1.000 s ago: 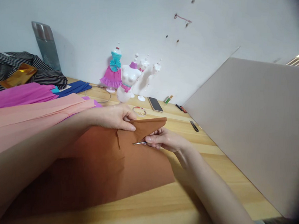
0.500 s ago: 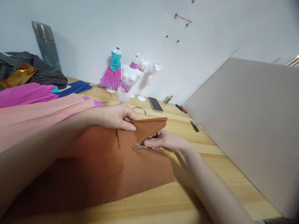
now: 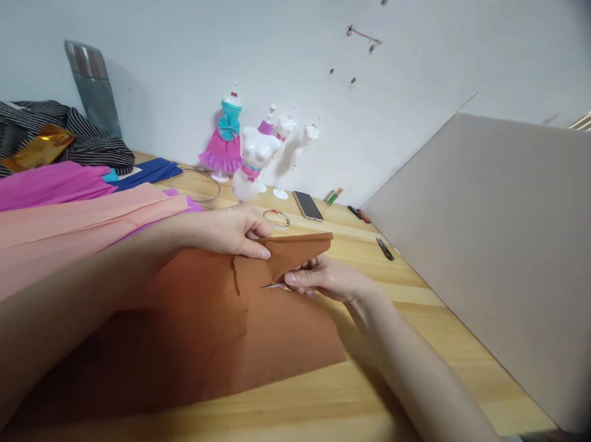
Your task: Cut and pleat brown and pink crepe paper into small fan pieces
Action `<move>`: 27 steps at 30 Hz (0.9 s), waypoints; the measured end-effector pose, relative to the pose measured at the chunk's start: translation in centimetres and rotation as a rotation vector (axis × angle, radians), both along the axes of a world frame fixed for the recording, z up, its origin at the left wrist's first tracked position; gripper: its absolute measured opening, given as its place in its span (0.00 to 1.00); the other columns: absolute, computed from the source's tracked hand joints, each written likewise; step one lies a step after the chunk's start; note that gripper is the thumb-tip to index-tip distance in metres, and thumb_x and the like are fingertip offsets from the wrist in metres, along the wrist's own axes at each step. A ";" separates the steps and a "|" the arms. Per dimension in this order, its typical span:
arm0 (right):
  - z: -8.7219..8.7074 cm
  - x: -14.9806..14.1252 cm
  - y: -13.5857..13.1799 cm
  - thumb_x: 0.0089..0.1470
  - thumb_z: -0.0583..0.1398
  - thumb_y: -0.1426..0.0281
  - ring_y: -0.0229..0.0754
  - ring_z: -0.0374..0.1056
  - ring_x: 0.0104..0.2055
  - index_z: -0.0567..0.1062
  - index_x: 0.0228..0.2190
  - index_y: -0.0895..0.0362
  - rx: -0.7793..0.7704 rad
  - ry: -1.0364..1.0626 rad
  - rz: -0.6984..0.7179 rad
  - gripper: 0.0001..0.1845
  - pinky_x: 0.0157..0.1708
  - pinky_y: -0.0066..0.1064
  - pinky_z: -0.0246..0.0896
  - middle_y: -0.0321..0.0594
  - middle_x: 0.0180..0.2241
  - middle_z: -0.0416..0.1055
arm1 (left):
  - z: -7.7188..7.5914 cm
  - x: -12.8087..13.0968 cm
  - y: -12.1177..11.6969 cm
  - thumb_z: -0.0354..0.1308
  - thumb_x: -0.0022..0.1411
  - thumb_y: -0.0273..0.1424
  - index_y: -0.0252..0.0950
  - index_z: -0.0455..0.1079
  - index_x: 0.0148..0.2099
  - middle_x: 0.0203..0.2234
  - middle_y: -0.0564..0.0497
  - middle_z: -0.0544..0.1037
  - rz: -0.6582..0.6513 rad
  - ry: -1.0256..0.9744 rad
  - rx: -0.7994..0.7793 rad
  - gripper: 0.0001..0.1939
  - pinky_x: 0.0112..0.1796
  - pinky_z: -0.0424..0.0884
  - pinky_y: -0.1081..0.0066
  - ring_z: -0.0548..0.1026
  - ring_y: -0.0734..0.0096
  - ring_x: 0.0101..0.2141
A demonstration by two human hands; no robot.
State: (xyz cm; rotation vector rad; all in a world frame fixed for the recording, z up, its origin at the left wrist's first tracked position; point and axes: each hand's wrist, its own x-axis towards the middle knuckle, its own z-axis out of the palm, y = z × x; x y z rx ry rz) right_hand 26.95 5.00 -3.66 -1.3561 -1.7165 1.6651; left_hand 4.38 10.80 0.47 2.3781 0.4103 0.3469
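A large sheet of brown fabric (image 3: pixel 278 340) covers the near part of the table. My left hand (image 3: pixel 235 232) pinches its upper edge between thumb and fingers, and a flap of it sticks out to the right. Under that flap, my right hand (image 3: pixel 317 276) is closed round small scissors (image 3: pixel 273 286). Only their slim blades show, pointing left at the inner end of a cut in the fabric; the handles are hidden in my fingers. A short slit lies in the fabric left of the blades.
Doll mannequins (image 3: pixel 258 153) stand by the wall, one in a pink and turquoise dress (image 3: pixel 224 146). Nearby lie a phone (image 3: pixel 307 206), a bracelet (image 3: pixel 276 218) and thread snips (image 3: pixel 385 249). Peach and magenta fabrics (image 3: pixel 74 234) are piled left; a grey panel (image 3: pixel 483 259) borders the right.
The scissor blades dipped slightly into the fabric half a second ago and now sit a little higher, with their tips slightly further left. My left hand keeps its hold on the fabric.
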 end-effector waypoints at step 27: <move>-0.2 -1.5 -0.5 0.35 0.68 0.53 0.27 0.50 0.16 0.67 0.19 0.60 -0.009 0.051 -0.042 0.25 0.15 0.23 0.41 0.29 0.15 0.58 | -0.1 0.0 -0.1 0.54 0.54 0.31 0.34 0.59 0.21 0.15 0.60 0.57 -0.007 0.016 -0.030 0.12 0.19 0.49 0.77 0.54 0.82 0.17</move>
